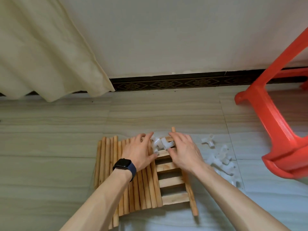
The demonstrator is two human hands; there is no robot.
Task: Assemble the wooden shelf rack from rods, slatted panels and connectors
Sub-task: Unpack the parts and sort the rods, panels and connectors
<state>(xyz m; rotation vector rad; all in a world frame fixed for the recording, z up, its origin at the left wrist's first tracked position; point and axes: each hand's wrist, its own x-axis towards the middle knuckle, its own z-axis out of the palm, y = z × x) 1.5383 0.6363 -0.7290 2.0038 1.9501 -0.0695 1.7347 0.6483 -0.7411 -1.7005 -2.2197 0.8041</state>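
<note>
At the far end of the slatted panel [168, 168], your right grip [183, 152] pinches a light, likely slick connector [166, 143] by its body; left grip [139, 150] spread.

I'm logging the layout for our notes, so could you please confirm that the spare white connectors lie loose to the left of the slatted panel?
Not quite. The head view shows the spare white connectors lying loose to the right of the slatted panel. It is the wooden rods that lie to its left.
</note>
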